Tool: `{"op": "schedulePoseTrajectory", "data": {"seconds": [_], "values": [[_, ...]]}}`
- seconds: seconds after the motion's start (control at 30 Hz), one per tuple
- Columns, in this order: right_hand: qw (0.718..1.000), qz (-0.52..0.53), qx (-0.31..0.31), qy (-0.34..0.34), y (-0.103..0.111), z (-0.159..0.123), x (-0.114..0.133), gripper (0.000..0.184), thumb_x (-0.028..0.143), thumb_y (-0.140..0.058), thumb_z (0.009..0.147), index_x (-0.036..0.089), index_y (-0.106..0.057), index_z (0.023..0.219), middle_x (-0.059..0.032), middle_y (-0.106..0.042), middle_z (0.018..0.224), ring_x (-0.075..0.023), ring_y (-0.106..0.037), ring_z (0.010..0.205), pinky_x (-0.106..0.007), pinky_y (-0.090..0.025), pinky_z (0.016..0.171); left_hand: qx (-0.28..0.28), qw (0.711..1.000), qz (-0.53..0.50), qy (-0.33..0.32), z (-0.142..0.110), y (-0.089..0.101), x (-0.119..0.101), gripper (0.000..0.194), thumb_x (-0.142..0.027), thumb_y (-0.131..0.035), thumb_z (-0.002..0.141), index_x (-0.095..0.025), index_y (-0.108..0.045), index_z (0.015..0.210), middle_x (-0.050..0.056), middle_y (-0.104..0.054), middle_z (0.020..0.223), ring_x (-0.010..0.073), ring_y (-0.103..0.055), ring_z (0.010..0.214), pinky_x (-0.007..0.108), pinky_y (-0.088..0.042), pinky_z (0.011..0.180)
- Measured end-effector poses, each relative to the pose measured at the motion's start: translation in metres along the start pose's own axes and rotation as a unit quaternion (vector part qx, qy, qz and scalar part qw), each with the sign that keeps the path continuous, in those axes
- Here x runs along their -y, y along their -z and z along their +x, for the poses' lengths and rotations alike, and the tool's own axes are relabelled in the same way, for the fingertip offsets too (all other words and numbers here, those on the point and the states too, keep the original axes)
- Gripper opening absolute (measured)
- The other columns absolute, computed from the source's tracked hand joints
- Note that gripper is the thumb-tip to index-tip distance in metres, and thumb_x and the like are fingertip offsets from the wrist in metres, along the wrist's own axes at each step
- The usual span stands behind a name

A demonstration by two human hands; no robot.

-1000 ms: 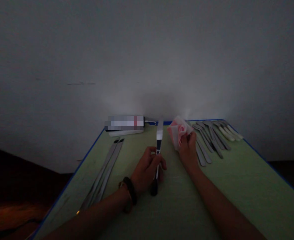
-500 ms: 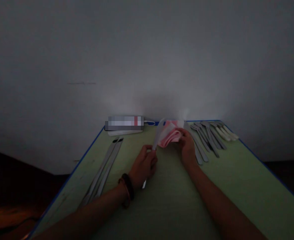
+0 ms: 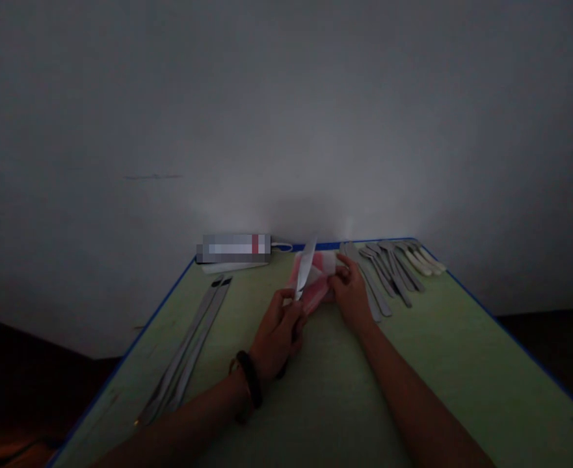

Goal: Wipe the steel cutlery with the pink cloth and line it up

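Note:
My left hand is closed round the dark handle of a knife, whose pale blade points up and away over the table. My right hand grips a pink and white cloth and presses it against the lower part of the blade. A dark band sits on my left wrist. Both hands are near the middle of the green table.
Several metal spoons and utensils lie in a row at the back right. Two long flat metal tools lie along the left side. A blurred box on a white pad with a cable sits at the back edge by the wall.
The cloth in my right hand has moved left from beside the spoons onto the blade. My left hand has tilted the knife, and the blade now leans to the right.

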State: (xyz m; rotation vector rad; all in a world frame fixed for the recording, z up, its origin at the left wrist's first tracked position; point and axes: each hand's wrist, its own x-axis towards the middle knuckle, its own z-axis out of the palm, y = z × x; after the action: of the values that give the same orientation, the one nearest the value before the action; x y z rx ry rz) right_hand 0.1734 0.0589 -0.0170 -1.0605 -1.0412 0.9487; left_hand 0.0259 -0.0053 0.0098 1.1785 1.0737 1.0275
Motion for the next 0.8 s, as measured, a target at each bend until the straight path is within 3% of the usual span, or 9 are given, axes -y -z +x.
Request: {"op": "schedulePoseTrajectory", "data": {"seconds": [0.1, 0.2, 0.3, 0.37, 0.5, 0.67, 0.8], "values": [[0.999, 0.006, 0.042, 0.007, 0.003, 0.000, 0.002, 0.043, 0.018, -0.057, 0.065, 0.017, -0.053, 0.108, -0.0041, -0.065, 0.091, -0.0172, -0.061, 0.082, -0.030, -0.048, 0.071, 0.005, 1.000, 0.019, -0.007, 0.001, 0.004, -0.003, 0.022, -0.041, -0.047, 0.083, -0.025, -0.040, 0.096, -0.012, -0.039, 0.057, 0.0036, -0.032, 0.033, 0.013, -0.026, 0.032], [0.999, 0.000, 0.040, -0.017, 0.005, -0.001, 0.002, 0.025, 0.028, -0.062, 0.069, 0.018, -0.057, 0.091, 0.0007, -0.061, 0.077, -0.0133, -0.056, 0.066, -0.025, -0.044, 0.059, 0.016, 1.000, 0.023, -0.013, 0.004, 0.008, -0.004, 0.024, -0.035, -0.051, 0.082, -0.024, -0.042, 0.101, -0.010, -0.043, 0.060, 0.0035, -0.034, 0.036, 0.013, -0.028, 0.033], [0.997, 0.048, 0.037, -0.046, 0.005, 0.000, -0.001, 0.022, 0.039, -0.062, 0.072, 0.019, -0.054, 0.079, 0.0048, -0.052, 0.065, -0.0101, -0.047, 0.053, -0.022, -0.036, 0.048, 0.054, 0.998, 0.023, -0.026, 0.004, 0.010, -0.004, 0.030, -0.033, -0.049, 0.084, -0.025, -0.041, 0.112, -0.007, -0.050, 0.067, 0.0049, -0.042, 0.040, 0.014, -0.032, 0.035], [0.993, 0.102, 0.032, -0.050, 0.004, 0.001, -0.001, 0.021, 0.038, -0.062, 0.073, 0.020, -0.051, 0.077, 0.0051, -0.051, 0.066, -0.0103, -0.047, 0.055, -0.022, -0.037, 0.050, 0.086, 0.995, 0.039, -0.040, 0.002, 0.010, -0.004, 0.034, -0.038, -0.045, 0.088, -0.025, -0.040, 0.118, -0.004, -0.055, 0.074, 0.0060, -0.048, 0.042, 0.015, -0.035, 0.035], [0.977, 0.199, 0.016, -0.072, 0.004, 0.003, 0.003, 0.016, 0.032, -0.059, 0.074, 0.022, -0.048, 0.079, 0.0042, -0.055, 0.074, -0.0121, -0.053, 0.064, -0.024, -0.043, 0.057, 0.097, 0.991, 0.087, -0.043, 0.001, 0.010, -0.002, 0.029, -0.044, -0.040, 0.091, -0.022, -0.047, 0.108, -0.001, -0.060, 0.079, 0.0044, -0.048, 0.035, 0.015, -0.031, 0.031], [0.963, 0.246, 0.038, -0.108, 0.000, 0.001, 0.007, 0.016, 0.032, -0.052, 0.077, 0.022, -0.050, 0.090, -0.0012, -0.062, 0.089, -0.0161, -0.059, 0.074, -0.030, -0.048, 0.064, 0.046, 0.987, 0.146, -0.056, 0.005, 0.013, -0.002, 0.029, -0.045, -0.038, 0.091, -0.020, -0.050, 0.101, -0.006, -0.052, 0.058, 0.0062, -0.040, 0.035, 0.016, -0.029, 0.033], [0.960, 0.244, -0.001, -0.138, -0.001, -0.001, 0.002, 0.016, 0.032, -0.059, 0.072, 0.021, -0.053, 0.083, 0.0025, -0.060, 0.074, -0.0140, -0.057, 0.066, -0.027, -0.048, 0.061, 0.051, 0.967, 0.232, -0.093, 0.006, 0.013, -0.005, 0.028, -0.042, -0.043, 0.090, -0.018, -0.058, 0.088, -0.002, -0.054, 0.061, 0.0103, -0.047, 0.050, 0.020, -0.038, 0.046]]}}
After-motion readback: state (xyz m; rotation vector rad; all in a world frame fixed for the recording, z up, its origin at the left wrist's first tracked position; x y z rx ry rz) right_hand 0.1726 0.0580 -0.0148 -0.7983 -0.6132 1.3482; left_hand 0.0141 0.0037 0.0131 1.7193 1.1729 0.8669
